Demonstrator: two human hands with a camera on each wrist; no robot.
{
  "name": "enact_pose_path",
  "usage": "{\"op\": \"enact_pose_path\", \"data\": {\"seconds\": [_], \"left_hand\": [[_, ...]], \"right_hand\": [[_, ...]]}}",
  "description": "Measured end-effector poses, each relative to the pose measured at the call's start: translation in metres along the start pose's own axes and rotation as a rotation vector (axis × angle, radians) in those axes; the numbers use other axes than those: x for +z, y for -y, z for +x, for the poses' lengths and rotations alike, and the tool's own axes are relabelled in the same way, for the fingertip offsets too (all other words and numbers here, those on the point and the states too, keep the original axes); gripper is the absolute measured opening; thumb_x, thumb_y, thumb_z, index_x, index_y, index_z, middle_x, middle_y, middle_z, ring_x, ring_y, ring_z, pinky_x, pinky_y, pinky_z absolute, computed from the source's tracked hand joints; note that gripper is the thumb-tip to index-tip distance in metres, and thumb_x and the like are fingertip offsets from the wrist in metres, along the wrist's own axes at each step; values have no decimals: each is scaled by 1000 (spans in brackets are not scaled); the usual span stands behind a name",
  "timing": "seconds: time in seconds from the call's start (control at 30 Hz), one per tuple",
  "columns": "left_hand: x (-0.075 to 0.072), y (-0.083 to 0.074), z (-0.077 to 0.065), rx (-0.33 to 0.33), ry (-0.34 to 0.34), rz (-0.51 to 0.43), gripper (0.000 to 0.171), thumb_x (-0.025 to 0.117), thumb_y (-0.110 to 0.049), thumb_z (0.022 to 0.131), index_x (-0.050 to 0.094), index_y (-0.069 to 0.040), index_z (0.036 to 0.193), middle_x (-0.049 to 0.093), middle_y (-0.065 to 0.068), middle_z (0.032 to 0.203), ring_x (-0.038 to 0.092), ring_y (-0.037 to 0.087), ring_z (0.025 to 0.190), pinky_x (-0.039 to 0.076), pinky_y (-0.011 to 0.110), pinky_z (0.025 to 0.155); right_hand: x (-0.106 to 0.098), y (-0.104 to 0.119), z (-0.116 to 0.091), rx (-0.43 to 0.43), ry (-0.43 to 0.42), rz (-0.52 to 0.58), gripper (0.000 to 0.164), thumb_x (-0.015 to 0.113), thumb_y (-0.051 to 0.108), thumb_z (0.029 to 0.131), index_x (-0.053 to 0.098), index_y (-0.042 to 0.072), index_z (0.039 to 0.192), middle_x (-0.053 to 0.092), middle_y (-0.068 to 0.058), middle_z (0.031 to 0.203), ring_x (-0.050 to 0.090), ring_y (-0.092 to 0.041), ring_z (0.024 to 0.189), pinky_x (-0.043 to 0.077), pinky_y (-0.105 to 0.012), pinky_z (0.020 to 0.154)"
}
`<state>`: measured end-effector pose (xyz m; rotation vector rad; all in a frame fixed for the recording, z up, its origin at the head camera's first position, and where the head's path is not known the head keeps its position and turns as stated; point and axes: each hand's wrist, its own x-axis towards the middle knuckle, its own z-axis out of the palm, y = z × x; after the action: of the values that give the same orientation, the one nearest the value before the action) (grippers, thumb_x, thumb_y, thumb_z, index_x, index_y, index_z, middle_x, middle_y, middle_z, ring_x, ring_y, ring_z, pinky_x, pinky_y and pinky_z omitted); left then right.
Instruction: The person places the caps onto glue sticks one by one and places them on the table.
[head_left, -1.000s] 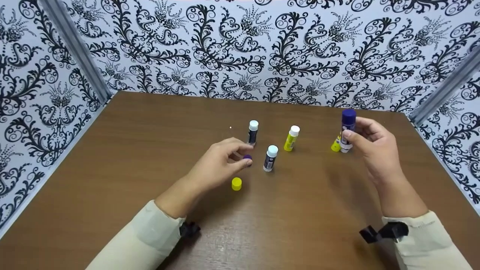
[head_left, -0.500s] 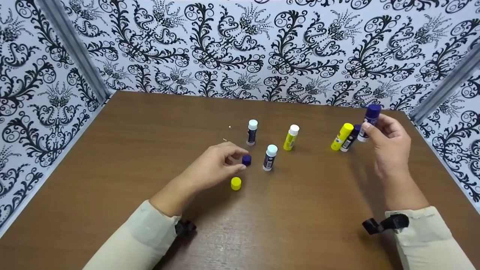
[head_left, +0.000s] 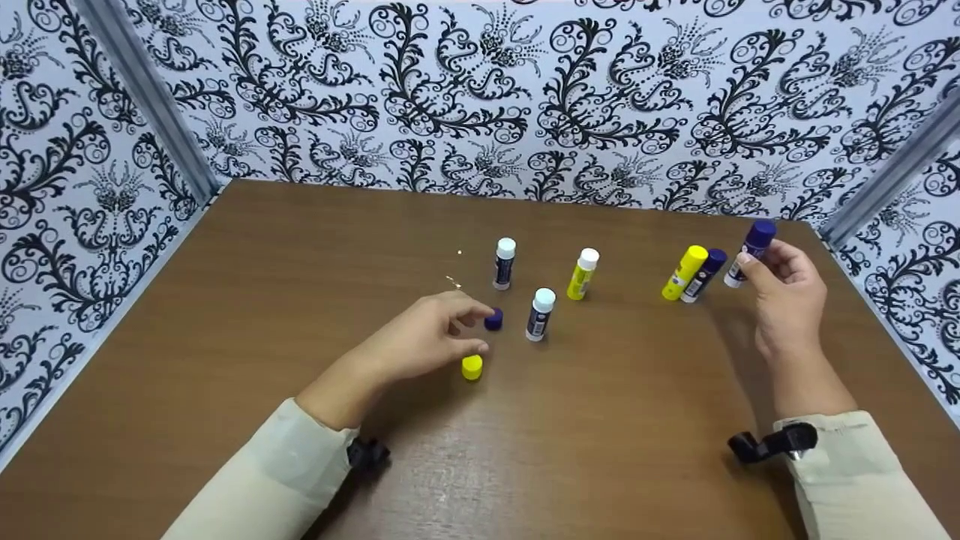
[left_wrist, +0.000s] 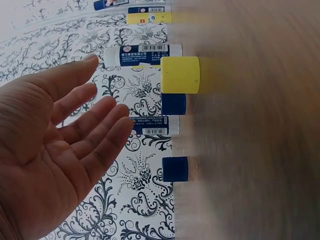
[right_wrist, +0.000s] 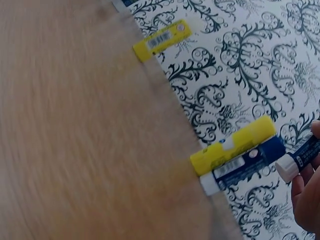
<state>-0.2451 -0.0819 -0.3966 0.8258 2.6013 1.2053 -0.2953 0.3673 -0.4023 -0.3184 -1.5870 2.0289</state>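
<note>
My right hand pinches a capped purple glue stick, tilted slightly, at the far right of the table; its white base shows in the right wrist view. Just left of it a capped yellow glue stick and another purple one stand side by side. My left hand has its fingers spread and holds nothing. By its fingertips are a purple cap and a yellow cap. A second dark blue-purple cap appears in the left wrist view; the hand hides it from the head view.
Three uncapped glue sticks stand mid-table: a dark one at the back, a dark one nearer, and a yellow one to their right. Small bright specks lie behind the left hand. Patterned walls border the brown table.
My right hand has moved right with the purple glue stick, away from the standing yellow and purple pair. My left fingers have parted from the purple cap, which stays on the table.
</note>
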Motion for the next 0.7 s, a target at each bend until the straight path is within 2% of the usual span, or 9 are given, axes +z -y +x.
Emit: {"op": "enact_pose_path", "data": {"seconds": [0.23, 0.4, 0.7], "left_hand": [[1, 2, 1, 16, 65, 28, 44, 79, -16, 93, 68, 0, 131, 69, 18, 128, 67, 35, 117, 57, 50, 104], [2, 2, 0, -2, 104, 60, 43, 80, -16, 92, 69, 0, 130, 70, 17, 127, 68, 33, 116, 57, 48, 103], [3, 2, 0, -7, 179, 82, 44, 80, -15, 91, 68, -3, 132, 70, 13, 127, 70, 31, 119, 58, 46, 104]], "right_hand": [[-10, -12, 8, 101, 2, 0, 24, 79, -6, 86, 71, 11, 102, 71, 3, 92, 60, -11, 91, 56, -14, 73], [-15, -20, 9, 152, 58, -17, 23, 81, -3, 86, 72, 13, 99, 71, 4, 89, 62, -9, 84, 56, -15, 68], [-23, -28, 11, 199, 130, -20, 23, 81, -2, 87, 72, 14, 100, 73, 5, 91, 66, -7, 83, 59, -15, 74]]}}
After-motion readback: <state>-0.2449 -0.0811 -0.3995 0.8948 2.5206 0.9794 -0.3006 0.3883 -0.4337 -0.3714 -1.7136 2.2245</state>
